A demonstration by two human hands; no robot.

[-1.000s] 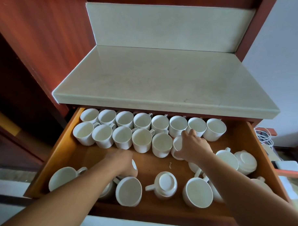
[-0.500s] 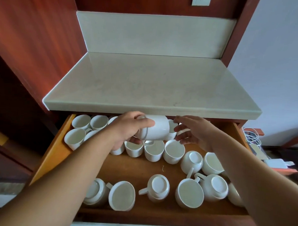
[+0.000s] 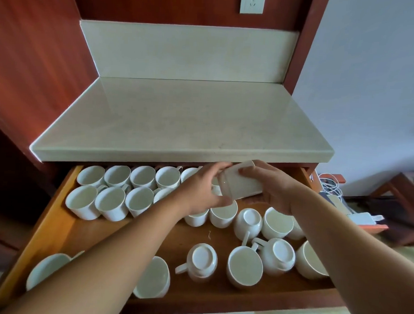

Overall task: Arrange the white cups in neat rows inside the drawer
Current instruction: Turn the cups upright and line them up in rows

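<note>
A pulled-out orange-brown wooden drawer (image 3: pixel 58 212) sits under the front edge of a pale beige stone countertop (image 3: pixel 179 118), and it holds many white ceramic cups.

At the back of the drawer, nearest the countertop edge, two rows of upright white cups (image 3: pixel 120 189) stand rim-up and touch one another, running from the drawer's left wall toward its middle. The right ends of both rows are hidden behind the hands.

Above the back right part of the drawer, just below the countertop edge, a white ceramic cup tipped on its side (image 3: pixel 241 184) is held in the air between both hands. The left hand (image 3: pixel 200 192) is curled around the cup's left end, fingers over the top and thumb beneath. The right hand (image 3: pixel 275 187) cups its right side and underside, fingers wrapped on it.

In the front half of the drawer the cups lie loose and unordered. An upside-down white cup with its handle to the left (image 3: pixel 201 262) rests near the front middle, with an upright white cup (image 3: pixel 244 266) just beside it on the right. More cups, some inverted and some upright, crowd the drawer's right side, and two lie partly under the left forearm at the front left.
</note>
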